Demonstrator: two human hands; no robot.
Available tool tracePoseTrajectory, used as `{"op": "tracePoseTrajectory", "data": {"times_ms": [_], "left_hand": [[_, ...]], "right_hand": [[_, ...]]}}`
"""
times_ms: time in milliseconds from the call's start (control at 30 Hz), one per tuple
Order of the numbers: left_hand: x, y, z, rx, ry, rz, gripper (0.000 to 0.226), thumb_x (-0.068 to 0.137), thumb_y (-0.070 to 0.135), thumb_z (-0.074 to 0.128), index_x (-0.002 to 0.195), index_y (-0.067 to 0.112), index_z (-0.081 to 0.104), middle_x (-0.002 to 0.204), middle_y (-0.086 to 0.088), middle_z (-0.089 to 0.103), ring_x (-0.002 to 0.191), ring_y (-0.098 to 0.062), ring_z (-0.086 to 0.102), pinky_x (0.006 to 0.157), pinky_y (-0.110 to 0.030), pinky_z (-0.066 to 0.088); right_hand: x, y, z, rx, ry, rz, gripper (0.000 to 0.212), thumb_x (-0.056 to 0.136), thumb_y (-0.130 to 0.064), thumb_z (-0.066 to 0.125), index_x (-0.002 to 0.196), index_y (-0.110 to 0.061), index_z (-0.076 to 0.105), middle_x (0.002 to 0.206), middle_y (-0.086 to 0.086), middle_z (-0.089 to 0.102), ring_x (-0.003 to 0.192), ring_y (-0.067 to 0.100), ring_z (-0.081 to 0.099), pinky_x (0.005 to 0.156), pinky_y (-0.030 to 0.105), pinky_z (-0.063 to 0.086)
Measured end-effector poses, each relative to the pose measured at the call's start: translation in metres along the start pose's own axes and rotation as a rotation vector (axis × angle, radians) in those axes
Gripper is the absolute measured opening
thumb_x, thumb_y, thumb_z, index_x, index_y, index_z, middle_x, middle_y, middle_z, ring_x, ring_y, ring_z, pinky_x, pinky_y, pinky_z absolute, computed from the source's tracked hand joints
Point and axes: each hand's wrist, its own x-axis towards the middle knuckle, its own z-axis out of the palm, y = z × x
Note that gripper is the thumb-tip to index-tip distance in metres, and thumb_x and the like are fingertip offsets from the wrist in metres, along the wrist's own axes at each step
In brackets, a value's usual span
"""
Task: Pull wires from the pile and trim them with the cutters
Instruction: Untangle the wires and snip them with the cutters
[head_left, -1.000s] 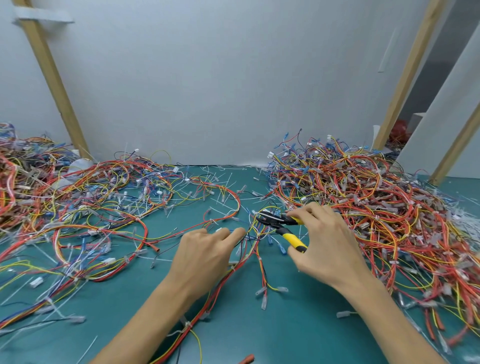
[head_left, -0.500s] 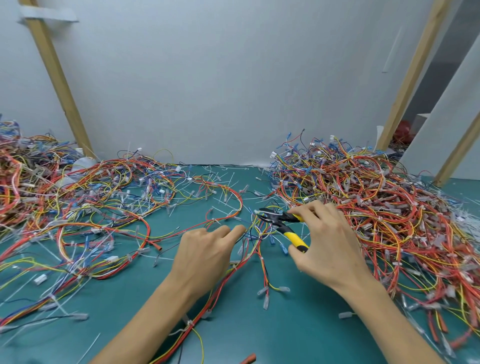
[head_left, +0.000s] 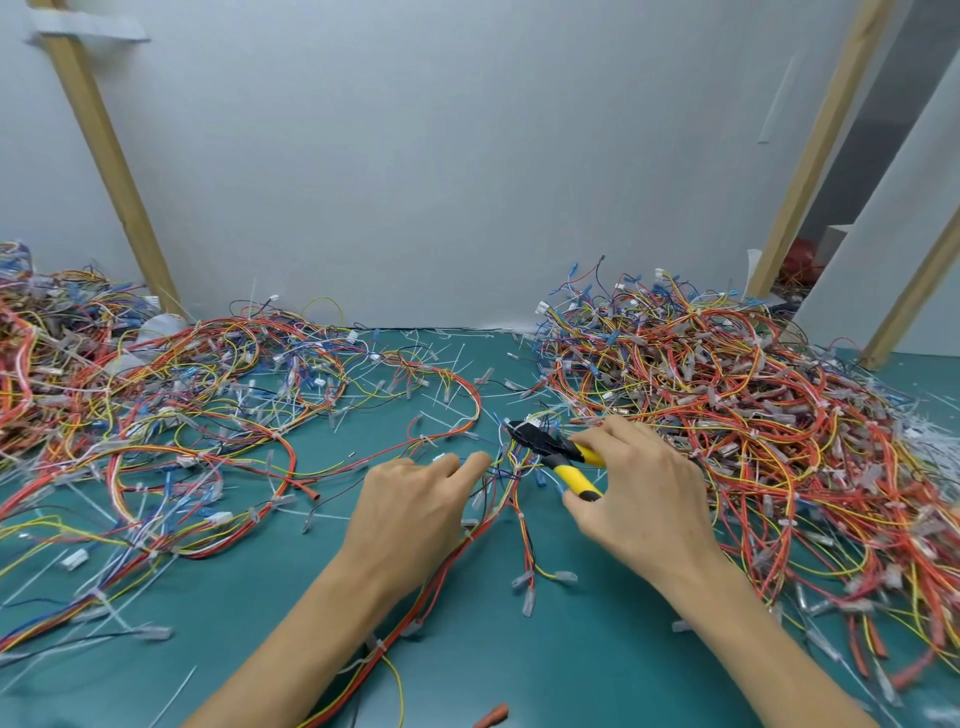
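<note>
My right hand (head_left: 636, 499) grips yellow-handled cutters (head_left: 558, 454) with black jaws pointing left at a small tangle of wires. My left hand (head_left: 410, 506) lies palm down on a red and yellow wire bundle (head_left: 511, 499) that runs from the tangle toward me; its fingers pin the wires just left of the cutter jaws. A big pile of red, yellow and blue wires (head_left: 727, 415) sits right of my right hand. Whether the jaws are closed on a wire cannot be seen.
Another spread of looped wires (head_left: 182, 415) covers the left of the green mat (head_left: 260, 649). Cut cable ties and clear connectors litter the mat. A white wall with slanted wooden battens (head_left: 104, 156) stands behind.
Both hands hold nearly the same spots. My left fingers have shifted slightly toward the cutter jaws, and the head view has tilted a little.
</note>
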Motion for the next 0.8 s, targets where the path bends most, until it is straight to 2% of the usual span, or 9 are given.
{"op": "tracePoseTrajectory", "data": {"times_ms": [67,133,200,267,400,500,600,700,800], "left_hand": [[-0.002,-0.002,0.007,-0.172,0.048,-0.078,0.027,0.070,0.012,0.076,0.092,0.024,0.068,0.060,0.006,0.058,0.048,-0.025,0.055,0.042,-0.028,0.041],[-0.003,-0.004,0.006,-0.442,0.023,-0.191,0.027,0.085,0.039,0.065,0.111,0.035,0.062,0.078,0.015,0.062,0.067,-0.011,0.060,0.061,-0.029,0.049],[-0.002,-0.006,0.006,-0.738,-0.003,-0.263,0.044,0.082,0.057,0.058,0.122,0.038,0.055,0.096,0.020,0.062,0.086,-0.007,0.058,0.076,-0.019,0.044],[0.002,-0.006,0.007,-1.027,0.017,-0.292,0.054,0.077,0.062,0.059,0.123,0.034,0.054,0.112,0.017,0.064,0.097,-0.009,0.059,0.080,-0.016,0.043],[0.015,-0.002,0.006,-1.735,-0.050,-0.560,0.086,0.054,0.076,0.073,0.112,0.013,0.060,0.102,0.000,0.072,0.080,-0.011,0.065,0.067,-0.021,0.052],[0.014,0.004,0.009,-1.824,-0.077,-0.723,0.065,0.073,0.057,0.068,0.106,0.002,0.058,0.090,-0.011,0.072,0.069,-0.014,0.067,0.061,-0.019,0.054],[0.008,0.009,0.012,-1.783,-0.118,-0.699,0.036,0.082,0.035,0.057,0.097,0.002,0.061,0.083,-0.008,0.074,0.071,-0.015,0.069,0.063,-0.020,0.054],[0.006,0.011,0.014,-1.756,-0.102,-0.728,0.027,0.085,0.029,0.059,0.094,0.004,0.065,0.084,-0.007,0.074,0.073,-0.015,0.070,0.062,-0.021,0.054],[0.006,0.009,0.015,-1.759,-0.119,-0.788,0.023,0.086,0.030,0.061,0.093,0.008,0.067,0.085,-0.005,0.075,0.071,-0.013,0.069,0.060,-0.019,0.053]], "right_hand": [[0.001,0.002,0.001,0.047,-0.011,0.042,0.037,0.055,-0.034,0.084,0.088,-0.026,0.071,0.077,-0.011,0.059,0.070,0.019,0.061,0.054,0.023,0.040],[0.003,0.003,0.003,0.172,-0.063,0.129,0.029,0.059,-0.039,0.075,0.087,-0.032,0.069,0.076,-0.012,0.056,0.068,0.016,0.056,0.055,0.023,0.038],[0.004,0.003,0.006,0.363,-0.128,0.225,0.025,0.058,-0.042,0.068,0.082,-0.035,0.069,0.074,-0.012,0.059,0.066,0.013,0.054,0.059,0.027,0.043],[0.004,0.000,0.010,0.530,-0.185,0.287,0.018,0.060,-0.036,0.072,0.078,-0.034,0.069,0.073,-0.011,0.064,0.065,0.008,0.055,0.064,0.029,0.048],[0.000,-0.008,0.015,0.733,-0.268,0.286,0.025,0.060,-0.027,0.075,0.085,-0.025,0.075,0.071,-0.005,0.066,0.061,0.006,0.051,0.066,0.027,0.047],[-0.002,-0.013,0.018,0.792,-0.293,0.291,0.022,0.063,-0.020,0.076,0.085,-0.023,0.075,0.072,-0.004,0.066,0.062,0.006,0.050,0.066,0.027,0.047],[-0.004,-0.017,0.020,0.787,-0.284,0.287,0.027,0.058,-0.024,0.075,0.085,-0.022,0.075,0.069,-0.012,0.062,0.060,0.001,0.050,0.061,0.016,0.042],[-0.005,-0.018,0.022,0.775,-0.277,0.278,0.031,0.054,-0.028,0.069,0.084,-0.024,0.074,0.069,-0.012,0.061,0.061,0.000,0.050,0.059,0.010,0.038],[-0.006,-0.017,0.023,0.746,-0.290,0.245,0.024,0.060,-0.017,0.077,0.082,-0.025,0.073,0.071,-0.008,0.061,0.062,0.003,0.049,0.058,0.010,0.037]]}}
